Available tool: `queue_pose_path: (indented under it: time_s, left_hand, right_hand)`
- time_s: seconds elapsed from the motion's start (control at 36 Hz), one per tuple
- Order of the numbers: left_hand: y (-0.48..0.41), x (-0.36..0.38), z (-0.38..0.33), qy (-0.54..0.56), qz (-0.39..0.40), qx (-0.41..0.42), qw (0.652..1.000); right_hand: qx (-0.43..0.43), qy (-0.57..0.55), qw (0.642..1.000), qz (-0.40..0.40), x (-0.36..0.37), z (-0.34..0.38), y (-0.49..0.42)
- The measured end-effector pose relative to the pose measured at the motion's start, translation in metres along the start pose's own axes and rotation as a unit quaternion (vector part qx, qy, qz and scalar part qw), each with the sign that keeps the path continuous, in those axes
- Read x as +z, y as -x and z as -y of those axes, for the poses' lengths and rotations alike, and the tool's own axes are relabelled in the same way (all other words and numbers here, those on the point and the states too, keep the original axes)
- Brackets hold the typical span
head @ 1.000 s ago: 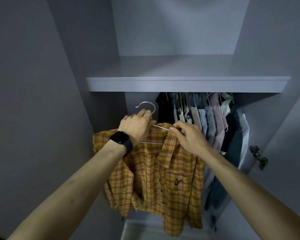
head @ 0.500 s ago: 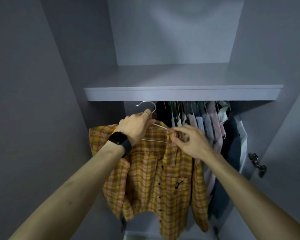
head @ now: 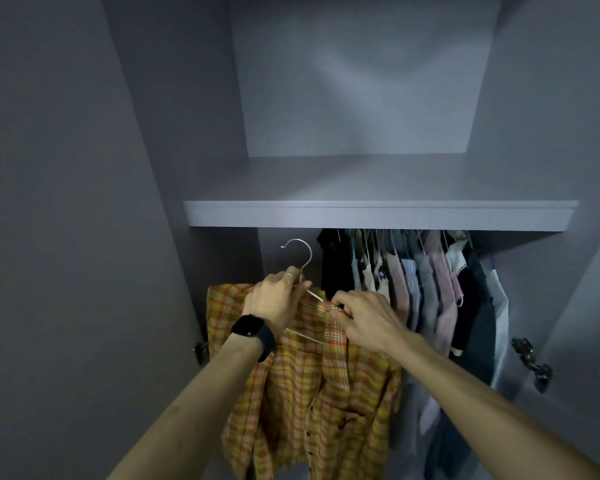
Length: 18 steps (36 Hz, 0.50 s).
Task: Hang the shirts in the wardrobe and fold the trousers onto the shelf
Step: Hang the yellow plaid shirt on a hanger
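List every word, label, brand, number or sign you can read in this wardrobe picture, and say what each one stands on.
No text here can be read.
On the chest pocket of the orange-and-yellow plaid shirt, a dark embroidered mark: too blurred to read.
On the black smartwatch on the left wrist: screen dark, nothing shown.
On a pale hanging garment, a small dark motif: too small to read.

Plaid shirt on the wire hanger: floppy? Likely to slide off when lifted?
Probably floppy: the plaid shirt hangs in loose folds below the wire hanger. Likely light: the left hand grips only the hanger's neck. It might slide: the right hand is pinching the collar onto the thin wire.
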<state>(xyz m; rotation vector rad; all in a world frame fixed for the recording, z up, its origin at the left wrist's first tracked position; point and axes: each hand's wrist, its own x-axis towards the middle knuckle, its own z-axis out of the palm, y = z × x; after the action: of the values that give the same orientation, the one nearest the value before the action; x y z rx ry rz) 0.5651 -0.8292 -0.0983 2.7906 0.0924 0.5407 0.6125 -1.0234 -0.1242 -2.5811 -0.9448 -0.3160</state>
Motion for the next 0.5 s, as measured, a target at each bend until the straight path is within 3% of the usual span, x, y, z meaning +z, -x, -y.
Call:
queue_pose_path:
  time_s: [0.31, 0.5]
  left_hand:
    - [0.037, 0.015, 0.072, -0.075, 0.080, -0.076, 0.991]
    - [0.043, 0.006, 0.127, -0.245, 0.041, -0.110, 0.962]
  right_hand:
    - [0.100, 0.000, 0.994, 0.049, 0.030, 0.019, -0.018]
    - [0.178, -0.026, 0.981, 0.073, 0.050, 0.031, -0.037]
